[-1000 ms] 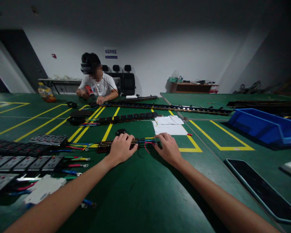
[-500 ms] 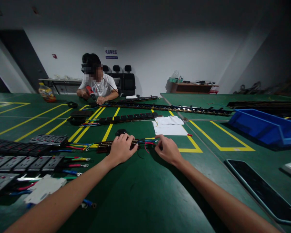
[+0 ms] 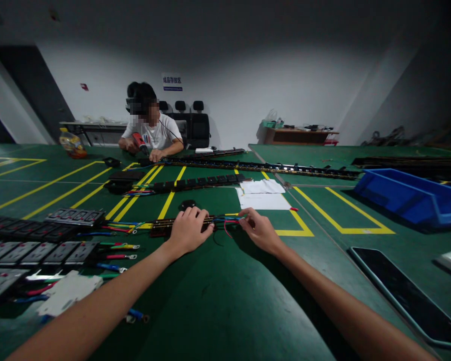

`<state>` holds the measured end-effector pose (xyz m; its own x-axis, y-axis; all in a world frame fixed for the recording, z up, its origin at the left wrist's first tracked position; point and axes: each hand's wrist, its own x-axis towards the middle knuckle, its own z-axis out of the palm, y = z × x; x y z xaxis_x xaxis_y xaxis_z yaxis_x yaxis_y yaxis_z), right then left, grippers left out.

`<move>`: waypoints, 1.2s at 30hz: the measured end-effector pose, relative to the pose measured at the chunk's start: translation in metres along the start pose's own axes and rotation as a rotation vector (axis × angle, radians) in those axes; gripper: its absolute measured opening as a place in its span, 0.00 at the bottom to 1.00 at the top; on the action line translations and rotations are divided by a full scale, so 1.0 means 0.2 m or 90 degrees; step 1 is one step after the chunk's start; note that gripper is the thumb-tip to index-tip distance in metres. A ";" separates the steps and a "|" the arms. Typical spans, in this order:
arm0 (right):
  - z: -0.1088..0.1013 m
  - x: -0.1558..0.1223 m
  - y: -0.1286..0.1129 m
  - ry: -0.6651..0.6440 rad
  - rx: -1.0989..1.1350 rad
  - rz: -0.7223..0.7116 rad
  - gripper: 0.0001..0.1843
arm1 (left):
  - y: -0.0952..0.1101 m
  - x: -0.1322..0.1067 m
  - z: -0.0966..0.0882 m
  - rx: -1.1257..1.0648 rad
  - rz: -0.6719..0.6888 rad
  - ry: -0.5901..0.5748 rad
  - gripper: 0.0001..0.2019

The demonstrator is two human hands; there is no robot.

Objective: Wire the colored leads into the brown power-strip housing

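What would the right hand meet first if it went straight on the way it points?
Most likely the coloured wires, whose ends lie right by the right hand; whether they touch is hard to tell.

We read 成品存放区 on the wall sign (image 3: 172, 80); small print on its blue strip (image 3: 173, 88) too fine for us.

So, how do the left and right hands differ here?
Placement: the left hand lies over the dark strip, the right hand at the ends of the coloured wires. Pose: the left hand is palm-down, the right hand's index finger and thumb curve toward each other. Both are bare.
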<state>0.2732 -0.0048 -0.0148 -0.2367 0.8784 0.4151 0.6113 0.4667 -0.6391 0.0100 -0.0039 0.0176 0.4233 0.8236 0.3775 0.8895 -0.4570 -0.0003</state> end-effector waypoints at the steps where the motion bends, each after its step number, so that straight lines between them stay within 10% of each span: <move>1: 0.00 0.00 0.00 0.015 -0.004 -0.010 0.12 | 0.00 0.00 0.00 -0.003 -0.001 -0.001 0.17; 14: 0.00 0.02 0.05 0.077 -0.236 0.090 0.25 | -0.01 0.00 0.00 -0.017 0.004 -0.007 0.19; 36: 0.03 0.03 0.08 0.086 -0.189 0.029 0.20 | 0.00 0.00 -0.02 -0.021 -0.003 -0.027 0.18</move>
<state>0.2774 0.0075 -0.0259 -0.1138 0.8670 0.4852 0.8170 0.3595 -0.4508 0.0096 -0.0047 0.0210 0.4260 0.8392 0.3381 0.8860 -0.4626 0.0320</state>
